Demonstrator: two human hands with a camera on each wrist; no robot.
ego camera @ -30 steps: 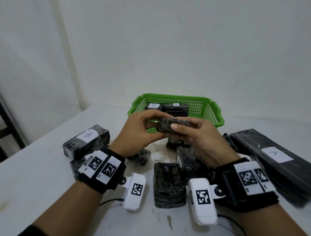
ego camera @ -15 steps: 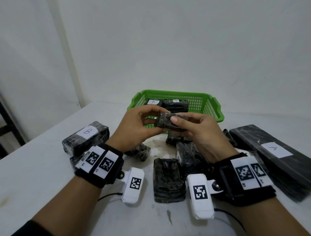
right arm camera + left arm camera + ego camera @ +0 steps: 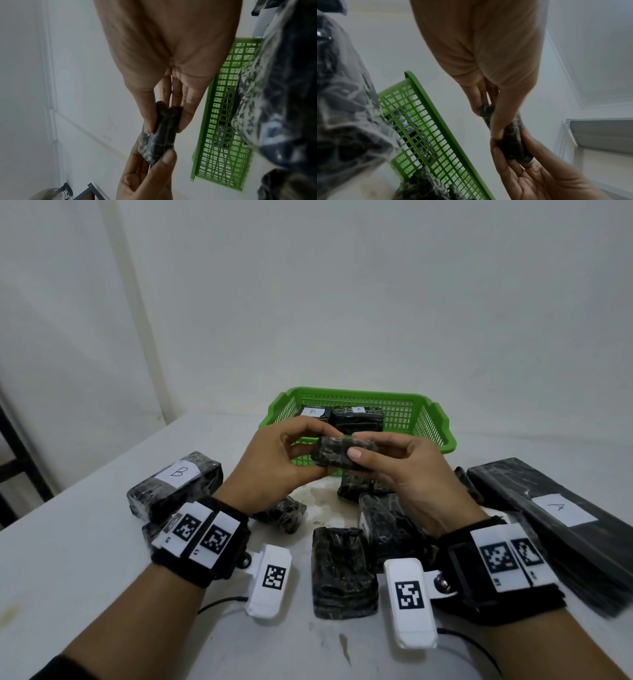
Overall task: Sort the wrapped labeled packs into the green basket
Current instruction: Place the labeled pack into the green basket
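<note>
**Small pack held in both hands**

I am holding a small wrapped pack (image 3: 346, 451) between my left hand (image 3: 274, 463) and right hand (image 3: 404, 474), fingers and thumbs pinching its ends. It is hanging above the table (image 3: 68, 559), in front of the green basket (image 3: 442, 433) at twelve o'clock, where two labeled packs (image 3: 358, 419) are lying.

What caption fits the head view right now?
Both hands, left hand and right hand, hold a small wrapped pack in front of the green basket.
</note>
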